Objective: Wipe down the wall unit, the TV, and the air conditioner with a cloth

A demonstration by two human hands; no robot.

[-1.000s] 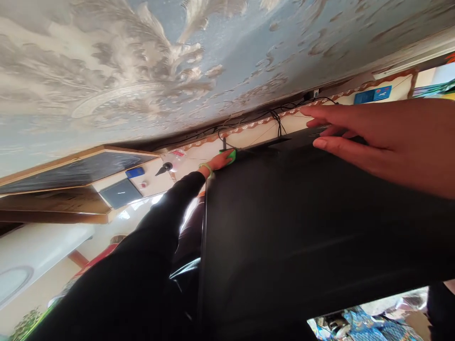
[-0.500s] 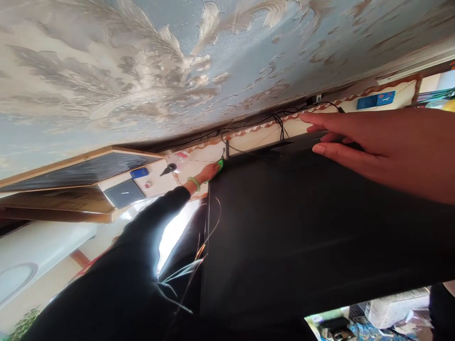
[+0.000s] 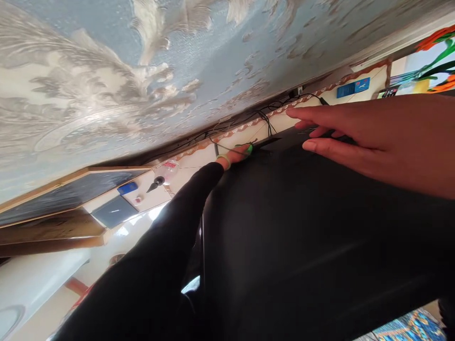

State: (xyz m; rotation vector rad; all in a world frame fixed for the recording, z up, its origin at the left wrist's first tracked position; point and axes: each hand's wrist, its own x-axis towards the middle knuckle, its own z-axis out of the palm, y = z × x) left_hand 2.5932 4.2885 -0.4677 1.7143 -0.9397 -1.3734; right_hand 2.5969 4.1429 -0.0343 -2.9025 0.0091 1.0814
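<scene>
A large black flat panel (image 3: 284,227), which looks like the back of a television, fills the middle and right of the view. My left hand (image 3: 237,154), below a black sleeve and a pale green bangle (image 3: 223,162), reaches over the panel's far edge near its left corner. A bit of bright green cloth (image 3: 250,149) shows at its fingers, pressed against the panel; most of the cloth is hidden. At the right, my right hand (image 3: 366,137) lies over the panel with the index finger stretched out and the thumb apart. I see nothing in it; whether it touches the panel, I cannot tell.
Black cables (image 3: 265,121) run between the panel and the patterned wall (image 3: 199,61). Beyond stand a clear bottle with a black nozzle (image 3: 156,183), a blue box (image 3: 127,188), a dark flat box (image 3: 114,210) and a wood-framed board (image 3: 78,194). A blue packet (image 3: 353,88) lies at the right.
My left hand has moved right along the panel's far edge with the green cloth. My right hand holds nearly the same pose. The view has shifted slightly.
</scene>
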